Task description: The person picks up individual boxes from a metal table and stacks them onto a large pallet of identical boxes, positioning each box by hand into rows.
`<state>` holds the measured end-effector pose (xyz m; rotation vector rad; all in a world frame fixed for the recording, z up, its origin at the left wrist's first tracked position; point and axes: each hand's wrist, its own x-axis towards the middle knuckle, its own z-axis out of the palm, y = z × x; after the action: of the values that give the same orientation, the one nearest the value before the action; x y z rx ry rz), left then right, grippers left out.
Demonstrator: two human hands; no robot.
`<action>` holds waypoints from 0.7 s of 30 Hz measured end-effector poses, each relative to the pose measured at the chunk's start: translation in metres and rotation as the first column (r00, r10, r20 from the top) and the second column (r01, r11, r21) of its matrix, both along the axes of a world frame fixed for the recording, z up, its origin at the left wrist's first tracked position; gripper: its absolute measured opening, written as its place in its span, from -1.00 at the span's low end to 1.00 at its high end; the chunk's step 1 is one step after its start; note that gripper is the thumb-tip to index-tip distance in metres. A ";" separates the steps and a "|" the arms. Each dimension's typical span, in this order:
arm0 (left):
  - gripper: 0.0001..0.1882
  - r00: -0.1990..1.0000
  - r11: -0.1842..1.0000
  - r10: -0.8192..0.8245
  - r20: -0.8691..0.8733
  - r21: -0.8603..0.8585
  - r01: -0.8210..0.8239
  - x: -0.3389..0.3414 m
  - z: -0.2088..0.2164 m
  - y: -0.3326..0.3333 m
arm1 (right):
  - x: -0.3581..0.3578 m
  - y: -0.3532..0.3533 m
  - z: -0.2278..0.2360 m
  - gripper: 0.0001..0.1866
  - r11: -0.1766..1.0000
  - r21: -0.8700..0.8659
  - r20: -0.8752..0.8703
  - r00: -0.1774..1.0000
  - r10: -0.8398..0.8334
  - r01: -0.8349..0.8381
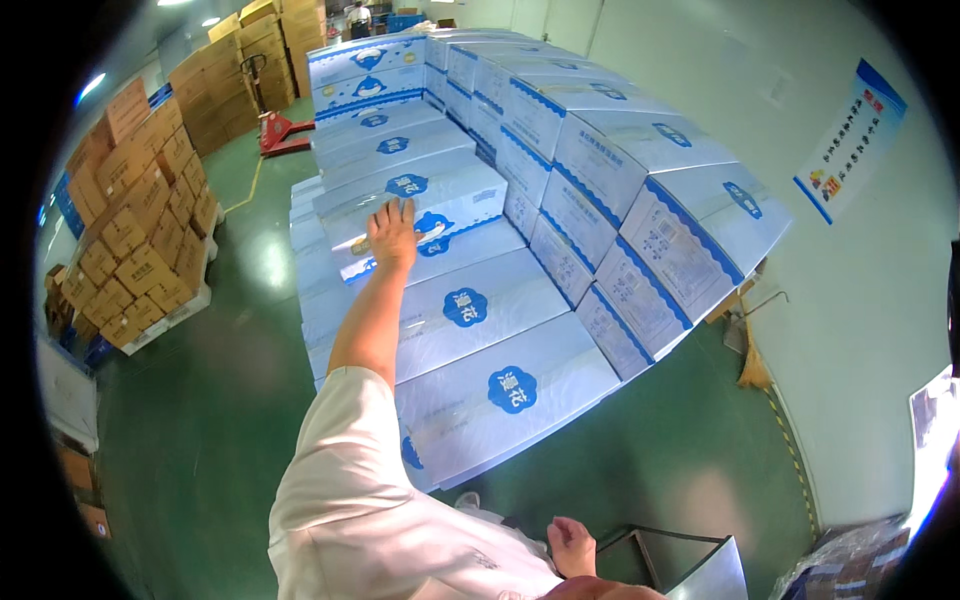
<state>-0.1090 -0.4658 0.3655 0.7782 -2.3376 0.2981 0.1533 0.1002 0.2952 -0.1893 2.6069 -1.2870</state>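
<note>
Left hand (393, 237) on box (462, 205)

Its grip is spread over the box's front edge. The box lies on lower boxes (430, 345) beside a taller stack (600, 170). The right hand (572, 547) is curled; I cannot tell whether its grip is pressed together.

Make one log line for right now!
left hand: touching blue-white box | box: among stacked boxes | right hand: low, near body

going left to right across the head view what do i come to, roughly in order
Nearer stack of brown cartons, red pallet jack, left hand resting on a pale blue carton, right hand, broom, wall poster.
</note>
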 end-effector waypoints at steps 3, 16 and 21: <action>-0.21 0.996 0.998 0.058 0.063 0.009 -0.059 -0.019 -0.003 -0.014 | -0.001 0.004 -0.006 -0.73 0.998 0.035 -0.055 0.997 -0.050 0.052; -0.15 0.946 0.958 -0.028 0.324 0.277 -0.066 -0.032 0.029 -0.060 | 0.018 0.014 0.003 -0.75 0.977 0.150 0.058 0.985 -0.162 0.151; -0.05 0.936 0.930 -0.079 0.342 0.364 -0.054 -0.033 0.037 -0.070 | 0.026 0.017 0.003 -0.70 0.949 0.311 0.118 0.989 -0.090 0.049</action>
<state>-0.1422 -0.5356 0.4026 0.9499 -2.7846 -0.0179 0.1797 0.1177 0.2985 0.0401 2.6753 -0.8607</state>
